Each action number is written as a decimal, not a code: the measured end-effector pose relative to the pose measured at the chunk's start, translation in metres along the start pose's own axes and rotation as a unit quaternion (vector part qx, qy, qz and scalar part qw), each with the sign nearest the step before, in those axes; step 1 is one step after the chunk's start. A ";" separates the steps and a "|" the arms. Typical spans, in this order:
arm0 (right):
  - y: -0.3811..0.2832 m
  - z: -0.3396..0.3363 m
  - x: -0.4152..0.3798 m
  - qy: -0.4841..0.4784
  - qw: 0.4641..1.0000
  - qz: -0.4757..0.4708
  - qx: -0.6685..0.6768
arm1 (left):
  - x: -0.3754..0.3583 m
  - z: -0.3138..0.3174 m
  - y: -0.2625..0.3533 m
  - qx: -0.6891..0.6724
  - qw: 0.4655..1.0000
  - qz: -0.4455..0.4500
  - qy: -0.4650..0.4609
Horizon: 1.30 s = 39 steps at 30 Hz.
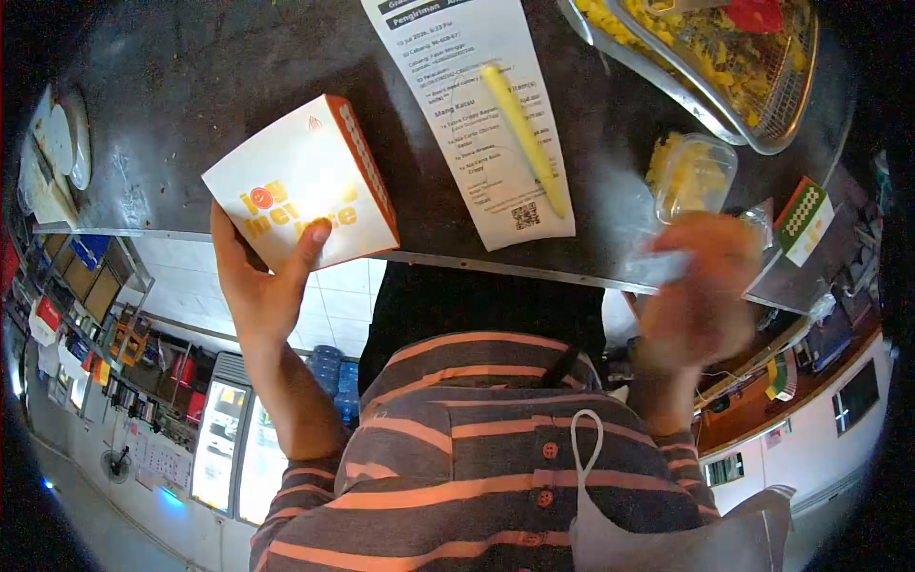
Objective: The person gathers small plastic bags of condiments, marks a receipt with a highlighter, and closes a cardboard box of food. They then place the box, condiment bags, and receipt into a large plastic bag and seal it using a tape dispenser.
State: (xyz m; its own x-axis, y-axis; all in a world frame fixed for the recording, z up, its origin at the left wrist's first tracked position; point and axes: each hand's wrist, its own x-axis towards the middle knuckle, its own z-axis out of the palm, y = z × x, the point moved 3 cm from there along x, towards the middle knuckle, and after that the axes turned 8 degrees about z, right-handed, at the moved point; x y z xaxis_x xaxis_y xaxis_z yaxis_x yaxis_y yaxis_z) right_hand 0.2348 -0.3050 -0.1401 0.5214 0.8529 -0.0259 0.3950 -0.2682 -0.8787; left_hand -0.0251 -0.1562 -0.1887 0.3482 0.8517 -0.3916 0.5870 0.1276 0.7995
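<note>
At ten o'clock, over the near edge of the dark, worn, flat counter (191, 124), a squarish white card box (286, 143) with yellow-orange lettering and a red-brown patterned side is in the left hand (255, 303). The thumb presses on its lettered face, the other fingers wrapped partly out of sight behind the lower-left edge, so they are clamped on it. The right hand (703, 300), at three o'clock, is blurred beside a clear, shallow plastic tub (701, 186); I cannot tell whether its fingers are apart or together. The long white paper receipt (453, 114) lies at twelve o'clock.

The box looks light, fairly stiff, a little smooth, and easily dented; best held low by opposite side walls, with little thumb pressure on the broad face
</note>
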 end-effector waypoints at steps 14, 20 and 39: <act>0.304 -0.534 0.071 0.017 0.850 0.200 -0.487 | -0.015 0.017 0.009 0.088 0.994 0.007 0.071; 0.314 -0.520 0.089 0.061 0.898 0.352 -0.256 | -0.017 0.022 0.008 0.044 0.996 0.016 0.081; 0.349 -0.528 0.046 0.215 0.887 0.209 0.352 | -0.016 0.020 0.008 0.054 0.996 -0.001 0.077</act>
State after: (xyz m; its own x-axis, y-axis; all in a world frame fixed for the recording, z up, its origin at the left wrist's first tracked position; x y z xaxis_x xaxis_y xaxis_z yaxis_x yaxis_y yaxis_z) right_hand 0.7965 -0.5960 -0.1964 0.8107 0.4555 -0.3679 -0.3912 -0.0460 -0.9192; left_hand -0.0106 -0.1787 -0.1853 0.2363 0.9205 -0.3113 0.6655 0.0802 0.7421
